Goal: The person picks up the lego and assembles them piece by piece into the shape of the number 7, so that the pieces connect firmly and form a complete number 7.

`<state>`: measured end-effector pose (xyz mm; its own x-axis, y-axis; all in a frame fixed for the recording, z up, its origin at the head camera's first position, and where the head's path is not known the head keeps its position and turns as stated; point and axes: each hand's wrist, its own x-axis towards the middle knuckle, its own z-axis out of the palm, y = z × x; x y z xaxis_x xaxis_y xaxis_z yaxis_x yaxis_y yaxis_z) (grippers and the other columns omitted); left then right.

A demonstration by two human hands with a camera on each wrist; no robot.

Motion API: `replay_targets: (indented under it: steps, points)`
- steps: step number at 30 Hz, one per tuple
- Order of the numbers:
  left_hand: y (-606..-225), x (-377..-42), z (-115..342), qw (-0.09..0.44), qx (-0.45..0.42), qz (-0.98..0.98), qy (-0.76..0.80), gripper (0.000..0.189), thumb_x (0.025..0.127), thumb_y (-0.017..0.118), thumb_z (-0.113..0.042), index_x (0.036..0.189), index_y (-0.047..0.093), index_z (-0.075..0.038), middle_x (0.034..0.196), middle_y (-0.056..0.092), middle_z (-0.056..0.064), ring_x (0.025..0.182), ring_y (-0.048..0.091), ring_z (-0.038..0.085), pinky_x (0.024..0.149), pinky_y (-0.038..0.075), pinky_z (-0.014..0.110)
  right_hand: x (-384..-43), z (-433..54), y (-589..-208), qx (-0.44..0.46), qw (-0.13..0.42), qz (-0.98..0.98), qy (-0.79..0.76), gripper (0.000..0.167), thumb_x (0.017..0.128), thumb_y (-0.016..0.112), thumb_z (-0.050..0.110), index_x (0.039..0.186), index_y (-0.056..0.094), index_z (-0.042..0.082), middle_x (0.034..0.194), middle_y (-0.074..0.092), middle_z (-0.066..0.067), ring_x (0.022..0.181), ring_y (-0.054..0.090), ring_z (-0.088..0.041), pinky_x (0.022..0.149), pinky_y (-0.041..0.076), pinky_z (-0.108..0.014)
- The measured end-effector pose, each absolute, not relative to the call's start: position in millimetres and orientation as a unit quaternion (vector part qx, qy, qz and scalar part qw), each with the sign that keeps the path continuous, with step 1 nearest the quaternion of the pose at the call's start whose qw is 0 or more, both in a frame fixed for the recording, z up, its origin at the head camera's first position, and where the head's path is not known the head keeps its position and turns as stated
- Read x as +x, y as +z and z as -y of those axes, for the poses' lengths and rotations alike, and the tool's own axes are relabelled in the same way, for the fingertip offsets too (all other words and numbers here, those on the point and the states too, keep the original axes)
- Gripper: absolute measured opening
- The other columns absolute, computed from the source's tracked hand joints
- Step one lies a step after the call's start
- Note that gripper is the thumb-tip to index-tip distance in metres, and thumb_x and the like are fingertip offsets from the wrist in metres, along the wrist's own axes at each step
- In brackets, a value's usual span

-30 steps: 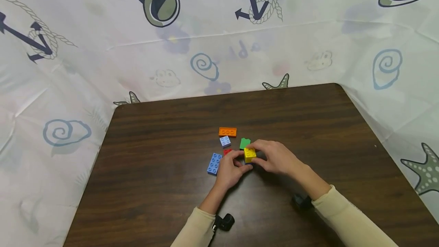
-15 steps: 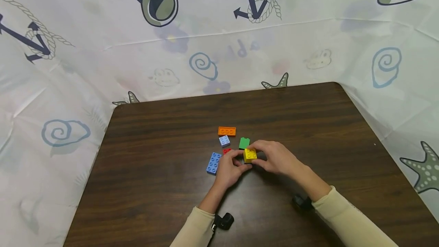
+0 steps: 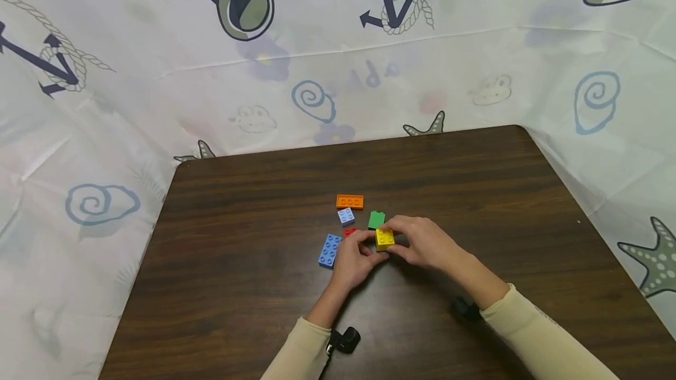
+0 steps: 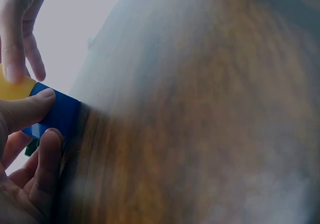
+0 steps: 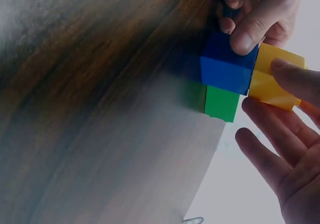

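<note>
Hands meet mid-table over a two-brick stack: yellow brick point(image 3: 384, 238) sits on top of a dark blue brick point(image 5: 227, 60), studs up in the head view. Left hand point(image 3: 352, 261) comes in from the left, thumb and fingers pinching the dark blue brick's sides (left wrist view shows thumb on its top edge, a finger curled under). Right hand point(image 3: 426, 243) comes from the right, fingertips point(image 5: 286, 69) gripping the yellow brick; its lower fingers are spread and touch nothing in the right wrist view. So the seam between the bricks lies between the two hands, each about equally near to its own brick.

Whether the stack is fully seated, I can't tell; the yellow one looks slightly offset to the right of the blue.

Green brick point(image 3: 377, 219) lies just behind the stack, apart from it. Red brick point(image 3: 349, 231), small light blue brick point(image 3: 345, 216), orange plate point(image 3: 350, 201) and larger blue brick point(image 3: 330, 250) lie to the left and behind on the dark wood table point(image 3: 237, 286), all untouched.
</note>
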<state>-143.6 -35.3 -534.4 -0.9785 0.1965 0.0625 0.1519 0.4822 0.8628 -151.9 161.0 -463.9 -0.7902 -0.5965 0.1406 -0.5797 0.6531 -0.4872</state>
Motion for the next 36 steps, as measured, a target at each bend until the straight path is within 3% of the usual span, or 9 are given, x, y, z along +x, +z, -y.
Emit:
replay_targets:
  steps: [9, 12, 16, 26, 36]
  points:
    - [-535.4, -144.4, 41.4, 0.049, 0.120, -0.831, 0.541, 0.043, 0.079, 0.084, -0.028, 0.117, 0.070, -0.015, 0.107, 0.066, 0.000, 0.072, 0.061, 0.010, 0.066, 0.052, 0.026, -152.0, -161.3, -464.6, -0.321, 0.014, -0.909, -0.266, 0.043, 0.082, 0.081, 0.021, 0.121, 0.066, 0.012, 0.114, 0.068, -0.003, 0.097, 0.066, -0.021, 0.086, 0.053, -0.045]
    - [-535.8, -143.9, 42.9, 0.061, 0.122, -0.816, 0.562, 0.042, 0.080, 0.083, -0.026, 0.118, 0.069, -0.015, 0.110, 0.065, 0.001, 0.074, 0.061, 0.012, 0.062, 0.054, 0.028, -152.7, -161.3, -466.0, -0.322, 0.014, -0.909, -0.264, 0.042, 0.082, 0.081, 0.022, 0.121, 0.067, 0.013, 0.114, 0.068, -0.001, 0.094, 0.066, -0.020, 0.084, 0.053, -0.043]
    - [-534.9, -143.2, 42.7, 0.062, 0.120, -0.817, 0.561, 0.040, 0.080, 0.083, -0.025, 0.116, 0.069, -0.014, 0.107, 0.065, 0.001, 0.071, 0.061, 0.012, 0.051, 0.053, 0.029, -153.4, -161.5, -467.3, -0.324, 0.016, -0.908, -0.264, 0.041, 0.082, 0.082, 0.021, 0.120, 0.067, 0.014, 0.112, 0.068, 0.001, 0.091, 0.065, -0.019, 0.083, 0.054, -0.040]
    - [-532.4, -144.3, 42.0, 0.007, 0.154, -0.855, 0.496, 0.039, 0.080, 0.083, -0.030, 0.115, 0.071, -0.015, 0.101, 0.066, -0.002, 0.068, 0.057, 0.009, 0.064, 0.051, 0.024, -152.9, -161.6, -470.1, -0.324, 0.004, -0.905, -0.276, 0.041, 0.081, 0.082, 0.020, 0.119, 0.066, 0.013, 0.113, 0.068, 0.000, 0.092, 0.066, -0.019, 0.083, 0.054, -0.040]
    - [-540.2, -144.2, 43.7, 0.038, 0.141, -0.834, 0.532, 0.043, 0.080, 0.082, -0.029, 0.120, 0.069, -0.018, 0.106, 0.065, -0.003, 0.071, 0.060, 0.011, 0.058, 0.053, 0.026, -147.4, -162.7, -475.5, -0.328, -0.027, -0.905, -0.271, 0.046, 0.082, 0.081, 0.021, 0.123, 0.064, 0.012, 0.116, 0.067, -0.002, 0.094, 0.066, -0.017, 0.083, 0.054, -0.042]
